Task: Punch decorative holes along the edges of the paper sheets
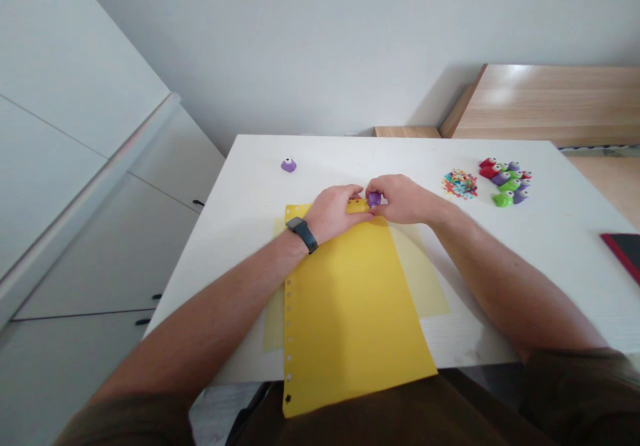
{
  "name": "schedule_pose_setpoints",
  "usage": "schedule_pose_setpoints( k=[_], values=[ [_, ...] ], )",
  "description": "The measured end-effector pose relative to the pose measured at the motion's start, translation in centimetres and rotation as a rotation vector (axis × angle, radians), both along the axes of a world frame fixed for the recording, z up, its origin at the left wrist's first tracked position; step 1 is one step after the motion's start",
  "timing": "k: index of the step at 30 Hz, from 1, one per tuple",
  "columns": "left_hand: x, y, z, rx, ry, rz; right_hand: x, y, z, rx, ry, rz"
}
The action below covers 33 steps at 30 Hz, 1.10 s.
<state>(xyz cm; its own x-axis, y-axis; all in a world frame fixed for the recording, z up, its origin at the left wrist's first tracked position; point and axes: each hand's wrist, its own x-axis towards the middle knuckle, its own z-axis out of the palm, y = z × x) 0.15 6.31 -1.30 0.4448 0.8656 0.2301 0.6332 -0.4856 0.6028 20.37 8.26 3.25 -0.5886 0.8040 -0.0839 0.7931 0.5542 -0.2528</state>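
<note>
In the head view, a bright yellow rectangular sheet of paper (pixel 355 299) lies on a white counter (pixel 345 158), its near end hanging over the edge above the person's lap. A row of small cut-out holes runs down its left margin; the lowest, near the corner, is a star that shows dark. More holes line the top edge. Paler yellow sheet material (pixel 431 293) shows beneath it on both sides.

The right hand (pixel 397 198) has its thumb and fingers closed on a small purple plastic craft punch (pixel 375 199), which sits at the sheet's top edge towards the right corner. The left hand (pixel 333 213) is curved around that same edge just beside it, thumb over the paper and fingers parted from the thumb; whether they grip the sheet, I cannot tell. The left wrist wears a black band watch (pixel 303 234), any markings on its screen too small to read.

A second purple punch (pixel 289 165) with a white top bearing a small dark mark, its shape unclear, stands alone at the far left. At the right are a round heap of multicoloured paper bits (pixel 461 184) and, near it, a cluster of red, green and purple punches (pixel 506 178) with similar white tops. A dark, flat, red-edged item (pixel 625 253) lies at the right border.
</note>
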Motion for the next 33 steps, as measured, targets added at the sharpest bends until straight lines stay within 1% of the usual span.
schedule_pose_setpoints(
  k=[12, 18, 25, 30, 33],
  values=[
    [-0.03, 0.10, -0.16, -0.008, 0.014, 0.005, -0.04, 0.30, -0.79, 0.021, -0.010, 0.017],
    [-0.04, 0.16, -0.28, -0.009, 0.006, 0.001, -0.12, 0.25, -0.70, 0.017, -0.018, 0.013],
    [-0.01, 0.03, 0.22, -0.027, 0.010, -0.007, -0.20, 0.30, -0.76, 0.012, -0.030, 0.007],
    [0.35, -0.12, 0.47, -0.010, -0.020, -0.037, -0.45, 0.09, -0.41, 0.028, -0.029, 0.026],
    [0.52, -0.17, 0.46, -0.008, -0.006, -0.033, -0.54, -0.05, -0.18, 0.038, -0.033, 0.029]
  ],
)
